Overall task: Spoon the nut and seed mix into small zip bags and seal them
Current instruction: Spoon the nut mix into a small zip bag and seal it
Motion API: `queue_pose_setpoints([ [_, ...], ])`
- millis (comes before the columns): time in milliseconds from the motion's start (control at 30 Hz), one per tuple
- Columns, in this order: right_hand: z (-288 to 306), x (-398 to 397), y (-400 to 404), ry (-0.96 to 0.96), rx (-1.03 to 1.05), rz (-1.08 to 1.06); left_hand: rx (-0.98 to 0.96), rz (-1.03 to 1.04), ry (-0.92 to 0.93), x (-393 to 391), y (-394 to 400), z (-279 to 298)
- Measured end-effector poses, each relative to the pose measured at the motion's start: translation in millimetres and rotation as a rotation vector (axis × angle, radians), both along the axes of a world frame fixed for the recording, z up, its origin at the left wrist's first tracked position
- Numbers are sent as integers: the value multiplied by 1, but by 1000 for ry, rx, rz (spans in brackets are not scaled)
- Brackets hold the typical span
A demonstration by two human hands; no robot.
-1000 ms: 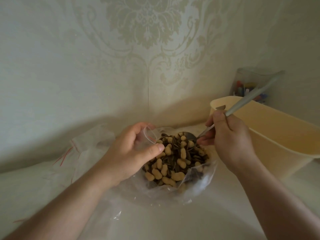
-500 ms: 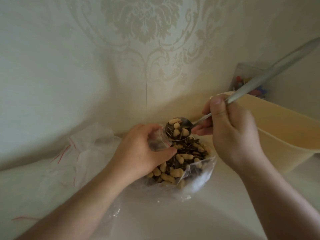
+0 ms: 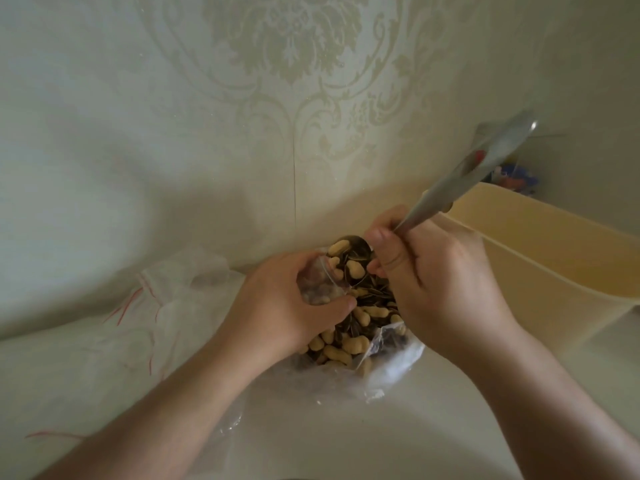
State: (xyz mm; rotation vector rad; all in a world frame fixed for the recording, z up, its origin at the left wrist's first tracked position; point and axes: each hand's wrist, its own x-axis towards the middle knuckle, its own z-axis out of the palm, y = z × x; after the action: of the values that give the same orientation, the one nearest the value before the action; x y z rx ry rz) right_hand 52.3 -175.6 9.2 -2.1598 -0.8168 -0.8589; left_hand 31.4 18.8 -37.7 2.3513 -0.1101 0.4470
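Moved: we tip the spoon (image 3: 349, 252) at the zip bag (image 3: 320, 284) mouth.
Hands: left hand (image 3: 294, 306) pinches bag; right hand (image 3: 433, 282) grips spoon.
Handling: bag limp, slippery; we hold its rim.

One view only, worn on your head, looking forward and down.

You see your own forearms come in from the bottom edge, the hands meeting close below you at mid-frame over the pale table (image 3: 311, 434). The patterned wall (image 3: 242, 116) fills the upper half, near behind them. The wide lens bends the edges.
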Motion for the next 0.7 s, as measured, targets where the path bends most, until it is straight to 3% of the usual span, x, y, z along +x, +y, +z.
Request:
queue_pose_setpoints([
  [300, -1, 2, 3, -96, -56, 12, -104, 55, -101, -1, -4, 6],
  [700, -7, 0, 6, -153, -9, 59, -114, 73, -92, 0, -1, 6],
])
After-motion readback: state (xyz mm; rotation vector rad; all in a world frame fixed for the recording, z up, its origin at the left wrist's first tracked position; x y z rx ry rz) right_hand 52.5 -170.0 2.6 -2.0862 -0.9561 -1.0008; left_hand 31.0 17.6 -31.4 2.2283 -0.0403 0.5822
